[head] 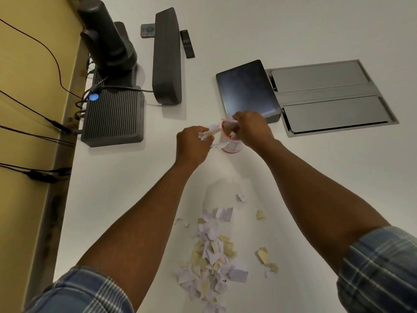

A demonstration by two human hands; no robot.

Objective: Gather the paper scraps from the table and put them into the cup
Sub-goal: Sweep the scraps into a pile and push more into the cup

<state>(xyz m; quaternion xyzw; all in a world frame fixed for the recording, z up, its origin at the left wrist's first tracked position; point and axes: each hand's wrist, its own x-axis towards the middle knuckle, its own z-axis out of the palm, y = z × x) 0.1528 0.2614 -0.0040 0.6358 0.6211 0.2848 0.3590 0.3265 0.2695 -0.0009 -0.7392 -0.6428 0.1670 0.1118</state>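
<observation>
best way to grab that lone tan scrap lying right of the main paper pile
Pinch the tan torn paper scrap at its upper edge, which looks slightly curled off the white table, coming from above and the right. It lies flat and thin, apart from the heap of white and tan scraps, so a fingertip pinch probably suits better than a scoop.

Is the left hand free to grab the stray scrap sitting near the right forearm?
Probably not yet: the left hand is shut on paper scraps beside the cup. The table around that stray scrap is clear.
</observation>
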